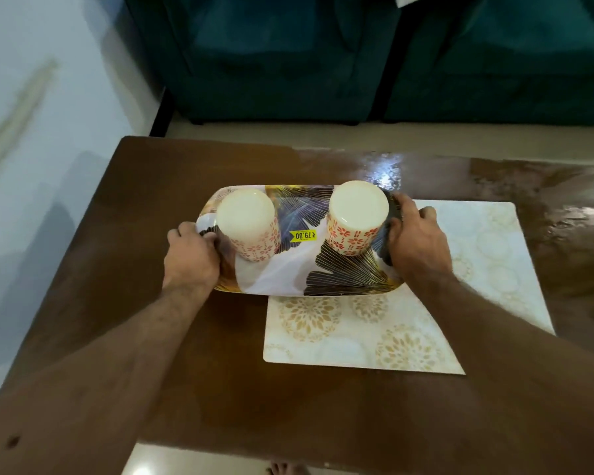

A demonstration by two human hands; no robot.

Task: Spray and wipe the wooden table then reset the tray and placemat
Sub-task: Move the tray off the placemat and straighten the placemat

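Looking nearly done: the wooden table (192,389) shines wet toward its far right corner, placemat (408,337) lies right of centre, and the tray (299,265) overlaps its far left corner. Left hand (191,257) and right hand (419,241) clamp the tray's ends, two upturned cups (357,217) aboard.

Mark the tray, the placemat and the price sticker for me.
tray (282,272): head view, on its pale bare middle.
placemat (357,334): head view, on its near patterned part.
price sticker (303,235): head view, on its yellow centre.
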